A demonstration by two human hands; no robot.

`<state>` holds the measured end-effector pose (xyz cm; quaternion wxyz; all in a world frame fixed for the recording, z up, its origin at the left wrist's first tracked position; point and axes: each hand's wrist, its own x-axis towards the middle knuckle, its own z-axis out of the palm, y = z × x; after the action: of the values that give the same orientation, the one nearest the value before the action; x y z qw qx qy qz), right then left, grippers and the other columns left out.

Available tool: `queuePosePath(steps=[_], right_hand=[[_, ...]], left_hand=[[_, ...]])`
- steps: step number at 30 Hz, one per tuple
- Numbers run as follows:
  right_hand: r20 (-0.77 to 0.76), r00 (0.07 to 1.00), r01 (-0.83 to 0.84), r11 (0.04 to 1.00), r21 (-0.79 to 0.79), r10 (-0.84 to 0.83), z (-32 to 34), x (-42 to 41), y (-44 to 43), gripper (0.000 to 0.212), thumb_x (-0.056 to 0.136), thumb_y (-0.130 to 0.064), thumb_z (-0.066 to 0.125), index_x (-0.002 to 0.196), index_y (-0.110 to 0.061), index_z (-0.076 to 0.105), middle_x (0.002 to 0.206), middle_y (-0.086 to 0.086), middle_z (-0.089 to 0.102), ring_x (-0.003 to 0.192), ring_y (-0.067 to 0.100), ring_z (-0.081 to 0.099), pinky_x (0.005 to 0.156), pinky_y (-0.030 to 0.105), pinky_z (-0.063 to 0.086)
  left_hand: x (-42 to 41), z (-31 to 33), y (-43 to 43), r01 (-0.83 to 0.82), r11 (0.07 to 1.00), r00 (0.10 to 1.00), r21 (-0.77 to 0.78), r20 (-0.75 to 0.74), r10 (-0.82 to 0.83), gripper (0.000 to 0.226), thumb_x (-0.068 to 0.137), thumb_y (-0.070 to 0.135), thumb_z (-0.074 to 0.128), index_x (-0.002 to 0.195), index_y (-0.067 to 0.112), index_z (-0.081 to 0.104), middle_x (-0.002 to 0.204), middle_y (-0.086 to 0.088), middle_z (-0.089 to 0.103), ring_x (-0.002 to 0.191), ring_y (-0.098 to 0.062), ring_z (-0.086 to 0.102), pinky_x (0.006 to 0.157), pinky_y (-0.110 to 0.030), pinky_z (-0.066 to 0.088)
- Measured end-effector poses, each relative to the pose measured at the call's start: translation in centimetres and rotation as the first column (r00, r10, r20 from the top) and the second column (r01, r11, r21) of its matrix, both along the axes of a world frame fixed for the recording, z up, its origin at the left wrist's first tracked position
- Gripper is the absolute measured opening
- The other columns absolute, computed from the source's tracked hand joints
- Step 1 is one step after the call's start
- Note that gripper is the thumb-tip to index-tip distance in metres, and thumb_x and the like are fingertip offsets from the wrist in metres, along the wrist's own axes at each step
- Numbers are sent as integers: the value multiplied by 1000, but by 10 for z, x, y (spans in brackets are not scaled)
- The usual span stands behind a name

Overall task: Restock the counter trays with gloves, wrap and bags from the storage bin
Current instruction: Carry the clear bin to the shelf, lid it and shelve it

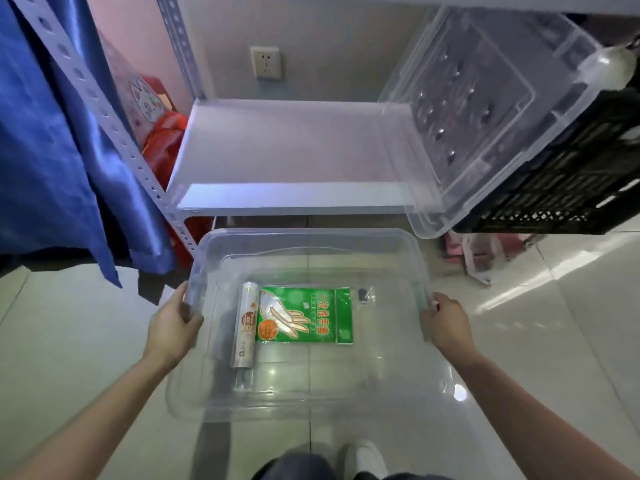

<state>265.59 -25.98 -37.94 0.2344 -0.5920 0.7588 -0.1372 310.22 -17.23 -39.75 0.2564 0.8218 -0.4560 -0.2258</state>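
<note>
Head view: both hands' fingers grip the clear bin's [398,244] side rims, left hand [173,323], right hand [446,327], open floor [554,323] around.

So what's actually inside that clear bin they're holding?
Inside the clear bin, a green glove packet lies flat, a wrap roll beside it, and a small dark item near the far corner, too small to identify. Anything under the packet is hidden.

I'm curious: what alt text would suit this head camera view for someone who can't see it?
A person's left hand and right hand grip the sides of a clear storage bin over a tiled floor. Inside lie a green glove packet and a wrap roll. An empty shelf stands beyond.
</note>
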Motion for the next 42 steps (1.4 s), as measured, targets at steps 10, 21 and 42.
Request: queuePosePath(steps=[10,21,42], right_hand=[[119,989,95,991,-90,-84,39,-8,-10,48,88,-24,63,131,-10,48,114,20,58,95,33,57,80,33,43],[582,809,365,851,-378,-88,183,1,-95,48,91,-32,59,135,-27,38,108,-2,62,96,21,61,78,33,47],[493,858,146,850,-505,146,193,-6,65,35,87,-14,61,107,-41,54,87,-7,66,77,10,65,71,42,58]], left_hand=[[-7,30,-25,79,984,983,159,149,-103,49,79,14,63,126,10,49,106,-24,61,90,-42,58,79,-47,51],[-139,176,-121,578,764,816,-288,212,-538,48,90,19,58,136,22,45,128,-3,50,115,-18,51,95,-38,47],[-301,271,-112,738,398,643,-545,389,-660,62,90,40,56,144,41,24,156,8,16,141,-14,19,108,-30,25]])
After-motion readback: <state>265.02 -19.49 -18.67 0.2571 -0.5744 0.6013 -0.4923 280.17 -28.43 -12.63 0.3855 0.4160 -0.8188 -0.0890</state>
